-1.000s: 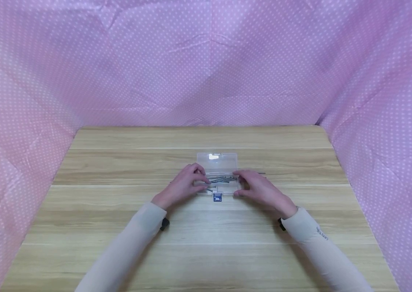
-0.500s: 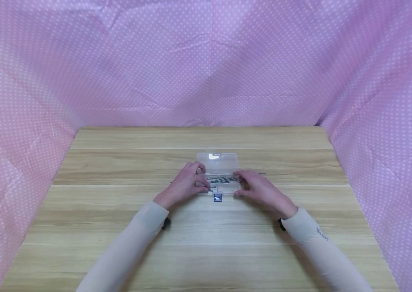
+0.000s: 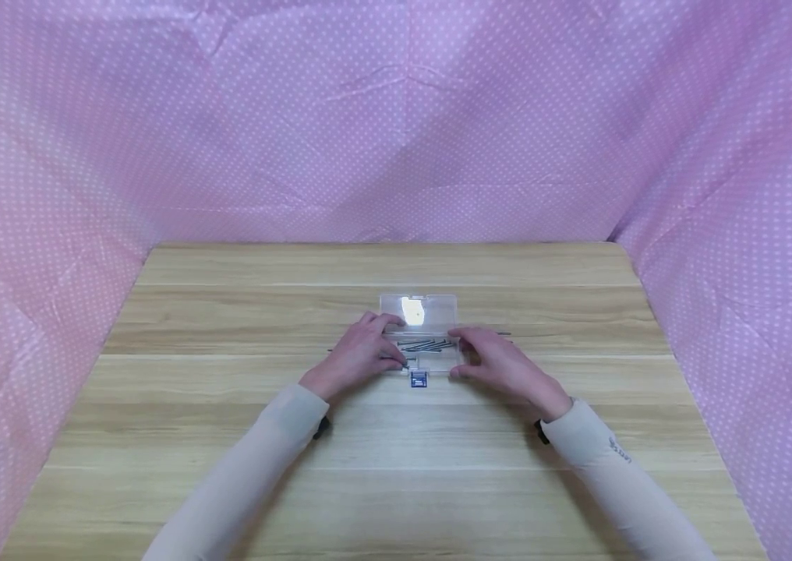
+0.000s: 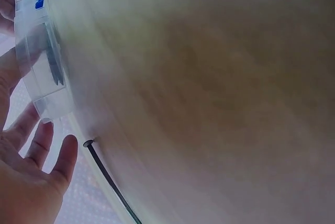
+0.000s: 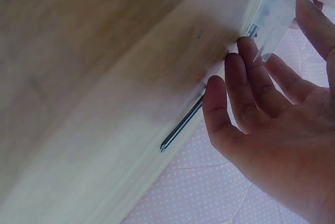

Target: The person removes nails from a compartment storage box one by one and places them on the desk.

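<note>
Presently the clear box (image 3: 440, 362) lies open mid-desk (image 3: 396, 491), its right end spanned by the right hand's (image 3: 497, 358) thumb and fingers. Left hand (image 3: 357, 351): fingertips together over the near-left compartment; pinch on a nail cannot be confirmed. Firm bracing and light fingertips seem advisable.

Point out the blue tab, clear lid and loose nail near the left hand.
Blue tab (image 3: 418, 380): head view, printed face.
Clear lid (image 3: 429, 314): head view, middle panel.
Loose nail (image 4: 109, 178): left wrist view, shaft.

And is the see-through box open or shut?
The clear box is open: its lid is back at the far side, and the nails inside lie uncovered.
</note>
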A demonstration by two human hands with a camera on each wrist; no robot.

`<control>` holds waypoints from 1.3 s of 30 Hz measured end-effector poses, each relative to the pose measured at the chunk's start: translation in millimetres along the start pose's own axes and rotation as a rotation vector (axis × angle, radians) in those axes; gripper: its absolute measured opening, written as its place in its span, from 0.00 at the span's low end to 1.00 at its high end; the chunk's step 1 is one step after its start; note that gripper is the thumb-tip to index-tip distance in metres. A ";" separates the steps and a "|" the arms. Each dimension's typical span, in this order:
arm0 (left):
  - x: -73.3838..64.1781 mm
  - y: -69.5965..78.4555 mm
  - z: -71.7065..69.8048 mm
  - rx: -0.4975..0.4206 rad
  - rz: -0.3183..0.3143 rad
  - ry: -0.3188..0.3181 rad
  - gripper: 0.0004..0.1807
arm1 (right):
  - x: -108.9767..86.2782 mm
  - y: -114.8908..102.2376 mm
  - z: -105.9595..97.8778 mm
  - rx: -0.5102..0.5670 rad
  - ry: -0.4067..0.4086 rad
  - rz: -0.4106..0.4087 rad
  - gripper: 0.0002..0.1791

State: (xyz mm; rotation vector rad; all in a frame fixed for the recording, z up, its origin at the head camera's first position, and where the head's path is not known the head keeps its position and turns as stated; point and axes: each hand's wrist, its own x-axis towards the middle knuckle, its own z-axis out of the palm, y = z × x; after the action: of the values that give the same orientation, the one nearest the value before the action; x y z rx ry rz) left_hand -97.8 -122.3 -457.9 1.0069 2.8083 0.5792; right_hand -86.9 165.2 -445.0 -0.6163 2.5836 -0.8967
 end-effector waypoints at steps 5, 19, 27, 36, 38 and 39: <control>1.4 -1.0 1.2 -0.003 0.020 0.007 0.04 | -0.2 0.1 -0.2 0.000 0.003 0.000 0.38; 6.1 2.7 3.0 0.017 0.063 -0.001 0.03 | -0.4 0.0 0.3 0.000 0.002 0.007 0.38; 3.8 1.3 0.7 -0.044 0.052 -0.026 0.02 | -0.3 -1.1 0.4 -0.004 0.000 0.013 0.38; 1.9 0.3 -0.6 -0.134 0.011 -0.032 0.02 | -0.7 -1.4 -0.5 -0.003 0.005 -0.002 0.38; 1.5 0.6 -1.8 -0.163 -0.002 -0.031 0.02 | -0.9 -1.5 -0.6 0.000 0.005 -0.002 0.38; 1.3 0.3 -2.0 -0.172 -0.007 -0.032 0.02 | -1.1 -1.4 -0.6 0.001 0.006 -0.003 0.38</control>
State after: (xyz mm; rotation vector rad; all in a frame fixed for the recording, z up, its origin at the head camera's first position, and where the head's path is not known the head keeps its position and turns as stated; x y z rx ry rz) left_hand -99.0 -121.9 -455.9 0.9631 2.6782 0.7809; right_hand -85.8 165.1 -443.4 -0.6184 2.5873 -0.9025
